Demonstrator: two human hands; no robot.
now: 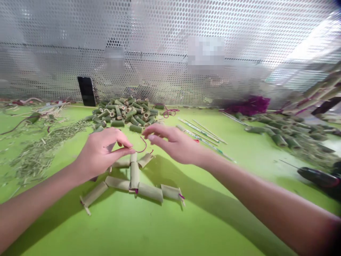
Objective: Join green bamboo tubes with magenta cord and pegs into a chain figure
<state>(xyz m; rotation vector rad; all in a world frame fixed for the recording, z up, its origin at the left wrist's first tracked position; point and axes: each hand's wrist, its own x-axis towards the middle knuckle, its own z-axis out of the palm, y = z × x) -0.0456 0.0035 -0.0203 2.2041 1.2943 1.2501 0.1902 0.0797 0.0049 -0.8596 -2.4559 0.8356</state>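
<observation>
A jointed figure of pale bamboo tubes (pixel 134 176) lies on the green table, strung together with purple cord. My left hand (pixel 102 153) is over its top end, thumb and forefinger pinched on the purple cord (pixel 145 146), which curls out to the right. Just right of that loop, my right hand (pixel 173 140) hovers with fingers apart and nothing visible in them. Small sticks cross the ends of the figure's limbs, such as the lower right tube (pixel 170 192).
Behind my hands sits a heap of cut green bamboo tubes (pixel 125 112), with a phone (pixel 86 91) leaning upright on a perforated metal wall. Thin sticks (pixel 202 133) lie to the right. Farther right are more tubes (pixel 279 138), a purple bundle (pixel 250 105) and a black-handled tool (pixel 317 176).
</observation>
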